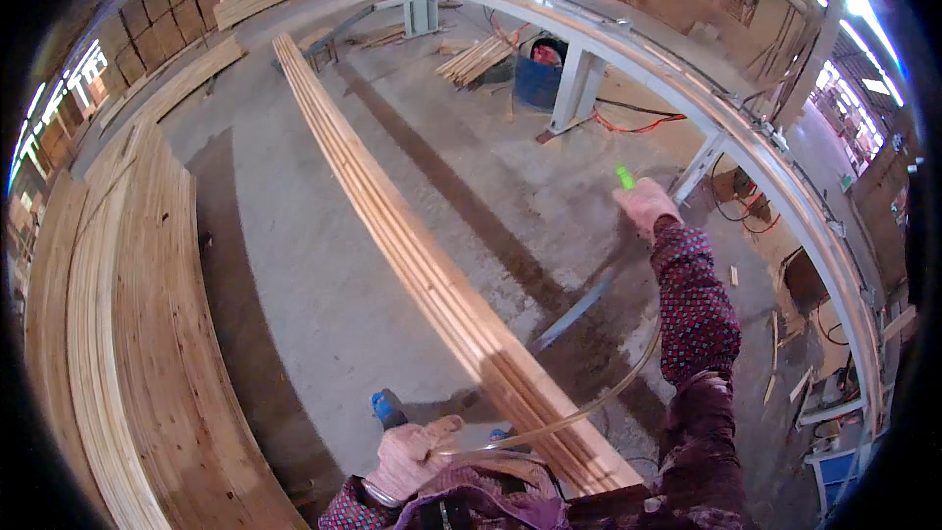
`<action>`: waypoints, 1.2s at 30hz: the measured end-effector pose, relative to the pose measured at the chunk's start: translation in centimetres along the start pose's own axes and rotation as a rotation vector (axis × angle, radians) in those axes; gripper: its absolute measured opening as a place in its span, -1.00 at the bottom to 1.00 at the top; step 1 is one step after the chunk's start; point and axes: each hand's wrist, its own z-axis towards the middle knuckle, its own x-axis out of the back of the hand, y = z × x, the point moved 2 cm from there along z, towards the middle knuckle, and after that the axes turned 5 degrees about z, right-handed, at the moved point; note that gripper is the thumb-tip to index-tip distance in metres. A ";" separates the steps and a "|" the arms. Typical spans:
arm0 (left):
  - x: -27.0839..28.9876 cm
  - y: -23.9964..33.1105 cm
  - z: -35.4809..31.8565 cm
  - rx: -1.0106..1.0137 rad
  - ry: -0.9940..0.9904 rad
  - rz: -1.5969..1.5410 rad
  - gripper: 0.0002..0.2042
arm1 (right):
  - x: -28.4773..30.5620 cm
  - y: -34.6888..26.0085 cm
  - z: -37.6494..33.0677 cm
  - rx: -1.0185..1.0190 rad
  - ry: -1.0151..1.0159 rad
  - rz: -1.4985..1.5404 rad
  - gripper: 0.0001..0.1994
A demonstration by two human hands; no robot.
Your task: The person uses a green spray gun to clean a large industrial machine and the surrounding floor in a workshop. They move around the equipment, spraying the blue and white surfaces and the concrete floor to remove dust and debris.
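Observation:
My left hand (407, 459), in a pale glove, is at the lower middle, left of a long stack of boards. It is closed around a dark tool with a blue end (386, 406), whose kind I cannot make out. A yellowish hose (579, 410) runs from beside this hand across the boards toward my right arm. Stretched out ahead on the right, my gloved right hand (650, 206) is closed on a bright green object (625, 177), mostly hidden in the fingers. The long narrow boards (412, 250) lie side by side, running from near me to the far left.
A wide stack of planks (157, 304) lies on the left. A long pale metal frame (677, 83) curves along the right, with a blue barrel (538, 79) by its leg. Wood strips (478, 59) and scraps lie on the floor. A metal bar (579, 314) crosses under the boards.

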 end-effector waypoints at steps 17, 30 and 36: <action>21.7 -24.6 7.7 -0.134 0.115 0.155 -0.83 | -27.9 -5.8 -1.9 -0.297 -0.329 -0.373 -0.55; 31.1 -36.6 27.6 -0.182 -0.229 0.260 -0.72 | -30.5 -11.6 12.7 -0.444 -0.210 -0.258 -0.59; 37.0 -42.0 36.3 -0.265 -0.067 0.156 -0.70 | -34.1 -19.1 22.2 -0.431 -0.297 -0.397 -0.63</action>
